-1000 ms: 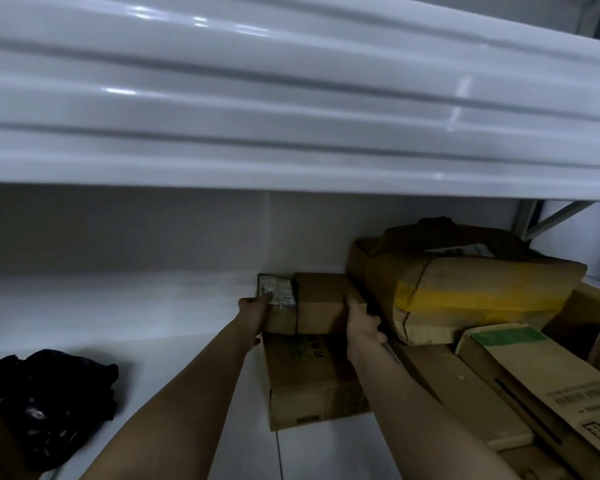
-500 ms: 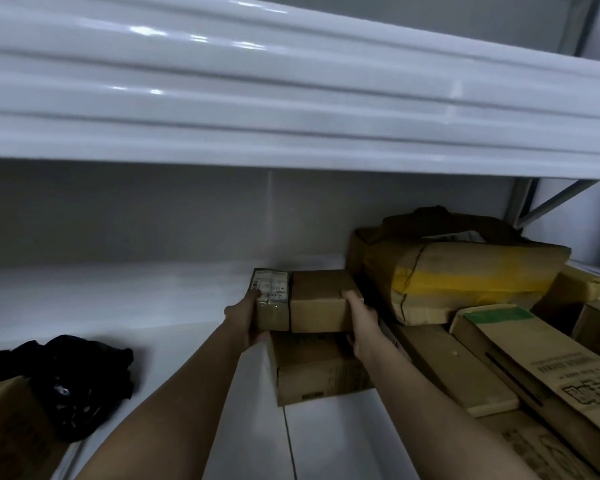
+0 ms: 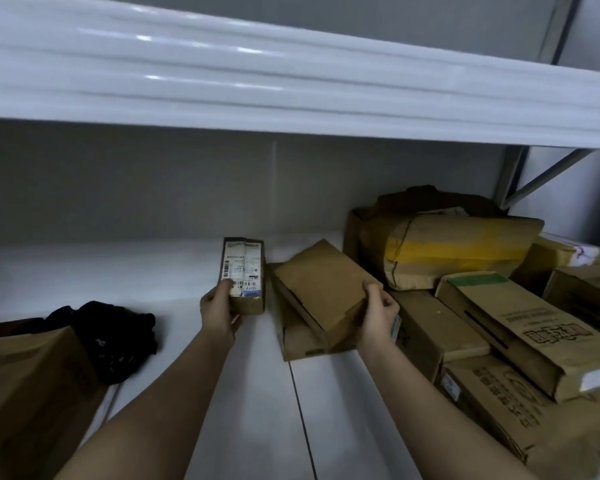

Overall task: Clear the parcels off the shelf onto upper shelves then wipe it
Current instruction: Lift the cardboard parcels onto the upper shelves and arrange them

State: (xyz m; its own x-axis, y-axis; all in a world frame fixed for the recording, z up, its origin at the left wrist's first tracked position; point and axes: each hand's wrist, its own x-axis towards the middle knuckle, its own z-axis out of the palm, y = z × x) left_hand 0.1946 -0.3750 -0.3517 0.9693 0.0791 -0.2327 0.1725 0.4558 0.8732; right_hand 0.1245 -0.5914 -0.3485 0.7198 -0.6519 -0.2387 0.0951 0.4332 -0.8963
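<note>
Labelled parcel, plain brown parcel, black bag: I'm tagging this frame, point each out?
Labelled parcel (image 3: 244, 271): head view, on its white shipping label.
Plain brown parcel (image 3: 321, 284): head view, top face.
Black bag (image 3: 113, 337): head view, crumpled middle.

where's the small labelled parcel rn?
Head view, centre-left: the small labelled parcel is gripped upright in the left hand, above the white shelf, just left of the plain brown box.

1. Left hand (image 3: 219, 311) grips labelled parcel (image 3: 244, 274), held upright.
2. Right hand (image 3: 378, 318) grips plain brown parcel (image 3: 323, 289), tilted, at 3 o'clock from the labelled one.
3. White shelf (image 3: 118, 271) carries a black bag (image 3: 115, 337) at 8 o'clock.
</note>
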